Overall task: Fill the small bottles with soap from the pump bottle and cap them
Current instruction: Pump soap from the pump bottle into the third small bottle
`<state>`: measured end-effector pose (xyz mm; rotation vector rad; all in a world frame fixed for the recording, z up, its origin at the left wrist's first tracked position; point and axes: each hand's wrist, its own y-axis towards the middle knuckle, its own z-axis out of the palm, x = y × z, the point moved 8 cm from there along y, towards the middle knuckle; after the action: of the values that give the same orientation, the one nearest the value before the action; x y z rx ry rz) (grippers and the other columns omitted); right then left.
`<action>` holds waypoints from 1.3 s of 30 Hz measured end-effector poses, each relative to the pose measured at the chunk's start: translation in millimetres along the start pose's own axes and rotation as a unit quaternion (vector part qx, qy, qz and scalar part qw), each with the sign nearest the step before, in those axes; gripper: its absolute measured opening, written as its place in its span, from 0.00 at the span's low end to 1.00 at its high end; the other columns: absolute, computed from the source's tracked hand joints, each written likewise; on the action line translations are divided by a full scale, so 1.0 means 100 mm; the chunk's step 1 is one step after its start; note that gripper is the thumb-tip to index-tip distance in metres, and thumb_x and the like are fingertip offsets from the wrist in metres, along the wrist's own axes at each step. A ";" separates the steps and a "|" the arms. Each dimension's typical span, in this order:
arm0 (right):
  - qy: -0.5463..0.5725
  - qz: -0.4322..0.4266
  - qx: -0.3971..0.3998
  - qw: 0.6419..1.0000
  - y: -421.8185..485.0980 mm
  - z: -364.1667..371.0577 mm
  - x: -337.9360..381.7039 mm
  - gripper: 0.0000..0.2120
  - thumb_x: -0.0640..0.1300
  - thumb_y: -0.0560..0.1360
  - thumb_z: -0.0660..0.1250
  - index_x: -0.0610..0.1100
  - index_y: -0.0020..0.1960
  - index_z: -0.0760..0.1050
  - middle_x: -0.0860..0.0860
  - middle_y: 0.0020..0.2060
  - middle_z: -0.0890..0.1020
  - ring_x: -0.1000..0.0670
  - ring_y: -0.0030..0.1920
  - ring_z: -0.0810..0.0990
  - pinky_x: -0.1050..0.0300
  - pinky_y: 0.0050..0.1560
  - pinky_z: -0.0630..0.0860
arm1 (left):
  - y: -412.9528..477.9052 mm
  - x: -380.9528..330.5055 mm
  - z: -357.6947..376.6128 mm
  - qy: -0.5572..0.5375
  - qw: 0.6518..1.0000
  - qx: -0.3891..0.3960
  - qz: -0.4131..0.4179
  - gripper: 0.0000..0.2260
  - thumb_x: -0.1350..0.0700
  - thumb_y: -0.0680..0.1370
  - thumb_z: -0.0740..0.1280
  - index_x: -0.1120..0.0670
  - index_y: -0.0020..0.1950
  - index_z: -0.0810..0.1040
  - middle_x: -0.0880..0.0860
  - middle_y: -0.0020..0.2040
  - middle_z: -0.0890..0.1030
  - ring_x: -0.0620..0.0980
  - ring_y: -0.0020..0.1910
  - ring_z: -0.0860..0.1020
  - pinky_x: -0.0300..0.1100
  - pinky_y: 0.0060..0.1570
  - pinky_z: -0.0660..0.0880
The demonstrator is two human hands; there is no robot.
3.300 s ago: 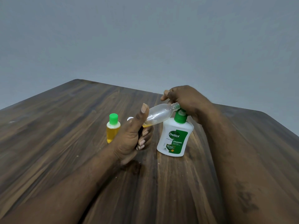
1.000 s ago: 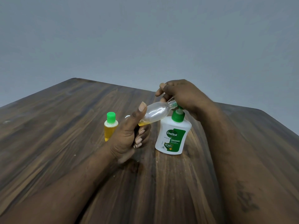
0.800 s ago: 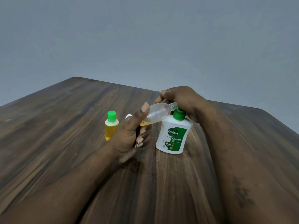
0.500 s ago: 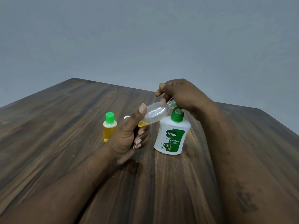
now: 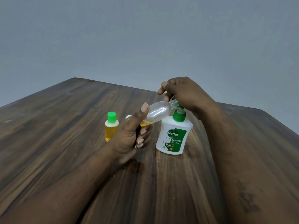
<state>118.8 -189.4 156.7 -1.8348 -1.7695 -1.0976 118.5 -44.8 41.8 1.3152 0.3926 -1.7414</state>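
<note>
My left hand (image 5: 129, 138) grips a small clear bottle (image 5: 159, 111) and holds it tilted, its open mouth up against the spout of the white pump bottle (image 5: 174, 136). A little yellow soap lies in the small bottle's low end by my thumb. My right hand (image 5: 182, 92) lies over the green pump head with its fingers curled round it; the pump head is hidden, and its stem shows raised. A second small bottle (image 5: 111, 126), full of yellow soap and closed with a green cap, stands to the left.
All this stands on a dark wooden table (image 5: 64, 151) with a grey wall behind. A small white object (image 5: 128, 117), perhaps a cap, peeks out behind my left hand. Both forearms stretch across the near part of the table.
My right hand pushed the pump head down and let it rise again; the stem now shows raised. The clear bottle stays at the spout in my left hand.
</note>
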 end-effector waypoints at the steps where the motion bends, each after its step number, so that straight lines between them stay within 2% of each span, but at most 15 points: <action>1: 0.002 -0.004 -0.002 1.000 0.00 0.00 0.01 0.16 0.50 0.85 0.62 0.44 0.49 0.85 0.50 0.35 0.83 0.52 0.38 0.79 0.54 0.44 0.77 | 0.00 0.00 0.00 -0.001 1.000 0.004 0.000 0.27 0.28 0.67 0.73 0.50 0.31 0.69 0.46 0.23 0.65 0.43 0.20 0.62 0.36 0.22 0.62; 4: 0.023 0.036 0.040 0.998 0.00 0.11 -0.12 0.16 0.48 0.84 0.64 0.42 0.47 0.86 0.46 0.40 0.85 0.48 0.40 0.80 0.49 0.47 0.79 | 0.00 0.00 0.02 -0.009 1.000 0.015 0.001 0.31 0.27 0.63 0.75 0.51 0.31 0.67 0.47 0.22 0.64 0.43 0.19 0.61 0.35 0.22 0.61; 8: 0.042 0.093 0.063 0.993 0.00 0.18 -0.30 0.17 0.49 0.83 0.67 0.41 0.43 0.87 0.41 0.49 0.87 0.44 0.46 0.81 0.42 0.57 0.80 | -0.03 -0.02 0.02 0.009 1.000 0.008 0.011 0.18 0.31 0.67 0.72 0.43 0.28 0.75 0.43 0.22 0.69 0.41 0.19 0.66 0.33 0.21 0.64; 11: 0.026 0.075 0.051 0.996 0.01 0.14 -0.23 0.18 0.50 0.83 0.66 0.43 0.41 0.87 0.48 0.43 0.87 0.47 0.44 0.80 0.41 0.58 0.79 | -0.02 -0.03 0.04 0.003 1.000 0.008 0.007 0.24 0.27 0.62 0.76 0.45 0.28 0.74 0.44 0.22 0.69 0.41 0.19 0.66 0.33 0.22 0.65; 14: -0.008 0.024 0.012 1.000 -0.01 0.01 -0.05 0.16 0.51 0.83 0.66 0.45 0.43 0.87 0.58 0.30 0.80 0.54 0.38 0.76 0.51 0.48 0.74 | -0.02 -0.04 0.04 0.005 1.000 0.005 0.009 0.25 0.27 0.63 0.75 0.46 0.28 0.73 0.45 0.22 0.68 0.42 0.19 0.66 0.34 0.22 0.65; 16: -0.014 0.004 -0.009 1.000 0.00 -0.04 0.01 0.14 0.50 0.82 0.67 0.47 0.44 0.87 0.60 0.30 0.78 0.58 0.36 0.75 0.56 0.44 0.72 | -0.02 -0.03 0.03 0.006 1.000 0.003 0.008 0.26 0.26 0.62 0.75 0.46 0.30 0.72 0.45 0.23 0.67 0.42 0.19 0.64 0.34 0.22 0.63; 19: -0.013 0.014 0.024 1.000 0.00 0.05 -0.03 0.14 0.47 0.83 0.66 0.45 0.44 0.86 0.63 0.29 0.80 0.62 0.33 0.77 0.55 0.44 0.73 | 0.02 0.00 -0.04 0.005 1.000 -0.014 0.001 0.24 0.25 0.60 0.75 0.42 0.36 0.74 0.40 0.25 0.73 0.39 0.22 0.71 0.30 0.24 0.67; 21: -0.007 0.049 0.052 0.997 0.01 0.13 -0.15 0.16 0.48 0.82 0.67 0.44 0.41 0.86 0.54 0.38 0.85 0.53 0.41 0.80 0.43 0.52 0.78 | 0.01 -0.01 -0.05 0.028 0.999 -0.024 -0.003 0.21 0.25 0.62 0.73 0.40 0.36 0.77 0.38 0.27 0.76 0.37 0.24 0.74 0.27 0.26 0.68; 23: 0.028 0.086 0.057 0.994 0.00 0.15 -0.26 0.16 0.50 0.81 0.69 0.42 0.40 0.86 0.43 0.45 0.86 0.47 0.44 0.80 0.41 0.57 0.79 | -0.01 -0.01 -0.01 0.023 1.000 -0.020 0.002 0.18 0.30 0.72 0.69 0.43 0.33 0.76 0.41 0.25 0.75 0.39 0.22 0.73 0.28 0.24 0.68; 26: 0.024 0.072 0.061 0.995 0.01 0.14 -0.23 0.17 0.51 0.82 0.67 0.42 0.41 0.87 0.47 0.41 0.85 0.49 0.42 0.79 0.47 0.51 0.76 | -0.03 -0.03 0.03 0.014 1.000 -0.016 0.003 0.16 0.37 0.73 0.64 0.49 0.35 0.73 0.42 0.23 0.74 0.39 0.20 0.73 0.29 0.23 0.68; 29: 0.003 0.035 0.041 0.999 0.00 0.05 -0.11 0.15 0.48 0.83 0.66 0.44 0.43 0.86 0.60 0.31 0.81 0.60 0.34 0.78 0.57 0.46 0.72 | -0.04 -0.05 0.06 0.012 1.000 -0.013 0.000 0.15 0.36 0.71 0.64 0.48 0.38 0.72 0.41 0.24 0.75 0.39 0.21 0.74 0.29 0.23 0.69; 30: -0.004 0.021 0.033 0.999 0.01 0.02 -0.07 0.15 0.49 0.83 0.66 0.45 0.44 0.86 0.60 0.30 0.80 0.60 0.34 0.77 0.57 0.45 0.71 | -0.03 -0.03 0.04 0.012 1.000 -0.017 0.000 0.16 0.36 0.73 0.65 0.47 0.36 0.73 0.42 0.24 0.74 0.39 0.21 0.73 0.30 0.23 0.68; 32: -0.001 0.003 0.021 1.000 0.01 0.00 -0.02 0.16 0.53 0.83 0.66 0.46 0.45 0.86 0.55 0.33 0.79 0.56 0.35 0.75 0.55 0.45 0.71 | -0.02 -0.02 0.00 0.004 1.000 -0.023 0.001 0.19 0.35 0.77 0.67 0.46 0.34 0.73 0.42 0.24 0.72 0.40 0.20 0.70 0.32 0.22 0.67; 35: 0.005 0.016 0.038 0.999 0.01 0.08 -0.05 0.17 0.53 0.83 0.65 0.46 0.43 0.86 0.51 0.35 0.81 0.52 0.37 0.76 0.53 0.46 0.73 | 0.01 0.00 -0.03 -0.001 1.000 -0.019 0.000 0.20 0.34 0.74 0.69 0.48 0.36 0.70 0.42 0.24 0.69 0.41 0.20 0.66 0.32 0.22 0.64; 39: 0.060 0.095 0.066 0.991 0.01 0.19 -0.31 0.17 0.50 0.82 0.68 0.43 0.39 0.87 0.40 0.46 0.87 0.44 0.44 0.81 0.46 0.52 0.78 | -0.03 -0.03 0.04 0.004 1.000 -0.009 0.002 0.18 0.35 0.71 0.68 0.49 0.39 0.71 0.41 0.23 0.74 0.39 0.20 0.72 0.29 0.23 0.68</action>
<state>127.5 -196.6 122.8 -1.7769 -1.5254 -0.9721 114.2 -44.5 45.6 1.3089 0.4093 -1.7251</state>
